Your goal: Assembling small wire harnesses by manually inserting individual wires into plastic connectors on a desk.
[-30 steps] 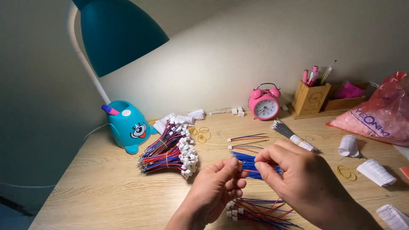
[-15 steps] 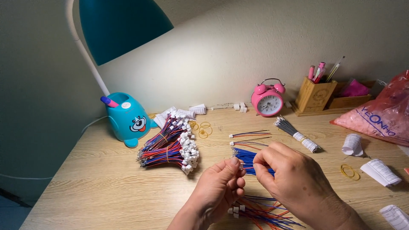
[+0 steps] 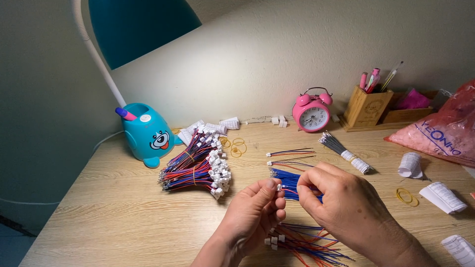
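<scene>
My left hand [image 3: 257,210] and my right hand [image 3: 344,202] meet low in the middle of the wooden desk [image 3: 114,222]. Between their fingertips they pinch a thin wire with a small white connector [image 3: 280,188] at its end. Just behind the fingers lies a blue wire bundle [image 3: 287,178]. Under my wrists sits a loose heap of red, blue and black wires [image 3: 302,242] with white plugs. A large banded pile of connector wires [image 3: 195,165] rests to the left.
A teal lamp [image 3: 148,133] with a cartoon-faced base stands at the back left. A pink alarm clock [image 3: 310,113], wooden pen holder [image 3: 367,106], red plastic bag [image 3: 445,131], grey wire bundle [image 3: 344,151], rubber bands [image 3: 406,196] and rolled paper labels [image 3: 443,197] lie around.
The view has tilted down and shifted slightly. Both hands have drawn closer together over the loose wires, still pinching the connector wire.
</scene>
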